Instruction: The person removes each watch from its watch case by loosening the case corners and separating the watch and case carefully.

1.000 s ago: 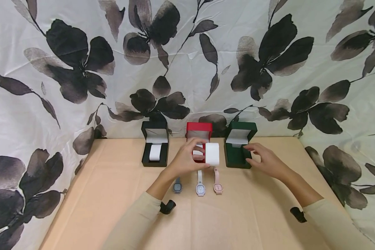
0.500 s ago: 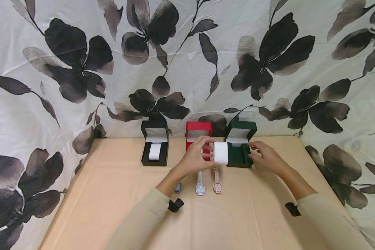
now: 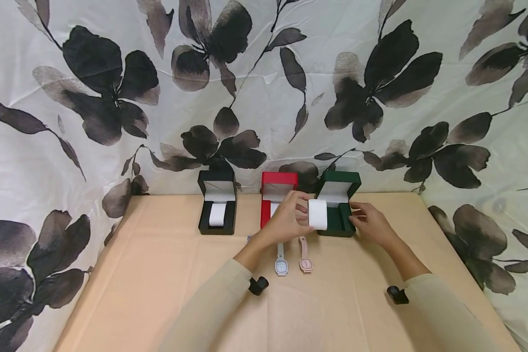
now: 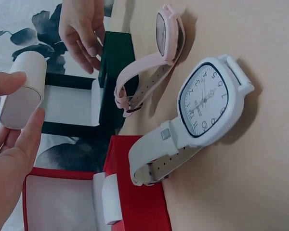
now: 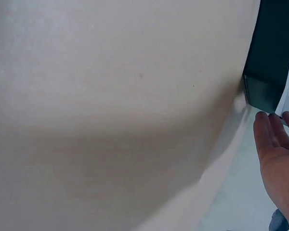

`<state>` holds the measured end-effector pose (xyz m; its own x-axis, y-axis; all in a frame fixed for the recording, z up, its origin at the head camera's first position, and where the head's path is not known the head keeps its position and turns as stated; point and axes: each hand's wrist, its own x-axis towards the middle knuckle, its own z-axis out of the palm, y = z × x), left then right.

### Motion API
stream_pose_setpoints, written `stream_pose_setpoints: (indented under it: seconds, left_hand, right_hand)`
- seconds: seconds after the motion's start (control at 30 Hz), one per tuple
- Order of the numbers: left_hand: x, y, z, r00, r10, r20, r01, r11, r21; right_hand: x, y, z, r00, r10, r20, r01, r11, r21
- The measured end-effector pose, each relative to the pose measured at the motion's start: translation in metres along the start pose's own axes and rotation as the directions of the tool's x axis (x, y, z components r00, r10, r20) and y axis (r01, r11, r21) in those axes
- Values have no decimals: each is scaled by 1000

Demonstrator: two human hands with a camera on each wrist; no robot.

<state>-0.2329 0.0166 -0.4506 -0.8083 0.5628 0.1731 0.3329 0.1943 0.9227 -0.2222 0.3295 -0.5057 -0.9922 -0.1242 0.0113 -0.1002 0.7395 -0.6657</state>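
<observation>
My left hand (image 3: 286, 217) holds a white watch cushion (image 3: 318, 214) between thumb and fingers, over the left side of the raised-lid green watch box (image 3: 354, 181). In the left wrist view, the grey round end of the cushion shows between the fingertips. My right hand (image 3: 371, 224) is at the green box's right wall, its fingers extended and lightly bent against or very near the edge. In front of the boxes lie a white watch (image 4: 204, 101) and a pink watch (image 4: 168, 36). My left forearm hides most of a grey-blue watch.
A red watch box (image 3: 279, 178), partly behind my left hand, stands with lid raised and a white cushion inside. Farther left is a black watch box (image 3: 217, 231) with a white cushion (image 3: 217, 214). A floral cloth (image 3: 264, 98) hangs behind the beige tabletop (image 3: 325, 313).
My left hand has carried the cushion rightward from before the red box to the green box. My right hand has shifted from over the green box's interior to its right wall.
</observation>
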Motion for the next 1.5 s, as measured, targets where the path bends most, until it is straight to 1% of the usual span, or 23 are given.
stream_pose_setpoints:
  seconds: [0.13, 0.27, 0.37, 0.5, 0.57, 0.73, 0.93, 1.03, 1.2, 1.3, 1.5]
  left_hand:
    - [7, -4, 5, 1000, -5, 4, 5, 1000, 15]
    - [12, -7, 10, 999, -30, 21, 30, 999, 27]
    - [14, -9, 14, 999, -43, 32, 43, 999, 18]
    - [19, -13, 19, 998, -45, 35, 44, 999, 26]
    - [21, -15, 22, 999, -39, 25, 38, 999, 39]
    - [29, -19, 29, 1000, -31, -5, 31, 997, 68]
    - [37, -22, 37, 999, -39, -13, 41, 989, 141]
    - [41, -23, 41, 999, -44, -14, 46, 986, 160]
    - [47, -23, 48, 996, -87, -22, 90, 982, 169]
    - [50, -24, 51, 993, -112, -31, 116, 973, 197]
    - [57, -29, 58, 993, -108, -50, 117, 967, 225]
  right_hand:
    - [0, 2, 4, 1000, 12, -1, -12, 1000, -13]
    - [-1, 3, 7, 999, 35, 14, -34, 999, -26]
    - [-3, 2, 9, 998, 55, 17, -55, 998, -27]
    - [-8, 0, 11, 996, 84, 16, -84, 996, -15]
    - [-10, -1, 12, 996, 94, 10, -94, 996, 1]
    - [-10, -3, 14, 996, 91, -19, -90, 996, 27]
    - [-10, -2, 15, 995, 99, -23, -98, 995, 28]
    - [-11, -2, 16, 994, 106, -18, -105, 994, 36]
    - [-11, -3, 16, 995, 100, -26, -99, 994, 34]
    - [-12, -3, 16, 995, 94, -28, -93, 995, 35]
    - [-11, -5, 17, 994, 101, -28, -100, 994, 44]
